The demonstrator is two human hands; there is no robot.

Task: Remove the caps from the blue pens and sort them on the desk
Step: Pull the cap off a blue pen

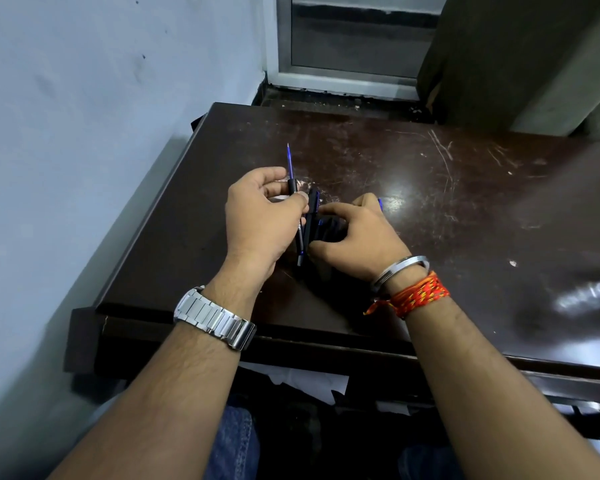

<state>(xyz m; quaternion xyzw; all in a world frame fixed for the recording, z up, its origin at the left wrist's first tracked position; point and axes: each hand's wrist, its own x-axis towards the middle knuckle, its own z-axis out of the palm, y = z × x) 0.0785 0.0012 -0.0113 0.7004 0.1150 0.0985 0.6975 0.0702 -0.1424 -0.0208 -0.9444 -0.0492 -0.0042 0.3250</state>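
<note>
Left grip (257,216) pinches uncapped pen (293,185), tip pointing far. Right grip (357,237) curls round pen bundle (321,226) on counter (430,202). Best lay pen left, clear of bundle.

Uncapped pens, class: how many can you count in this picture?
1: the uncapped pen pinched in the left hand, tip pointing away. Others may be hidden in the dark bundle held by the right hand.
</note>
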